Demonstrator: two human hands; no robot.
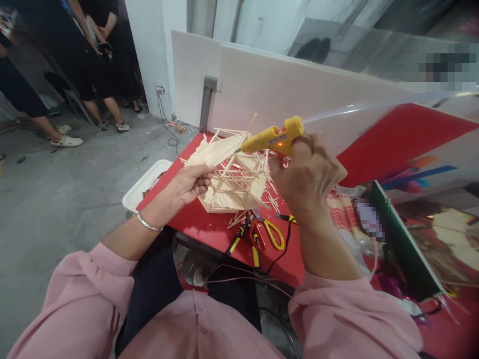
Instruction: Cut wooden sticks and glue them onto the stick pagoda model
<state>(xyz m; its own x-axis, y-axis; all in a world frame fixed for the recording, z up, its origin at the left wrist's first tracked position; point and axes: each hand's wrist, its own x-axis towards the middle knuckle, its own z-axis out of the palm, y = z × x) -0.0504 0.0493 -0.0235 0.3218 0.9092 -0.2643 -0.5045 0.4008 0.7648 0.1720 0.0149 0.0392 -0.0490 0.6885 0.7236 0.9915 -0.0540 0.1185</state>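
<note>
My right hand point(312, 172) is wrapped round a yellow hot glue gun point(275, 141), whose small orange light is lit. The gun's nozzle points left, at the upper edge of a slanted panel of thin wooden sticks point(220, 151). This panel forms part of a small model house point(234, 192) built from pale sticks, with an open frame on its right side. My left hand point(192, 183) is closed at the panel's lower left edge, thumb and fingers pinching it. The fingertips are partly hidden.
Pliers point(239, 234) and scissors point(275, 234) lie on the red table point(209, 239) near its front edge, among loose sticks. A white tub point(130, 192) stands at the left. A green-sided box point(407, 244) sits at the right. Several people stand at the far left.
</note>
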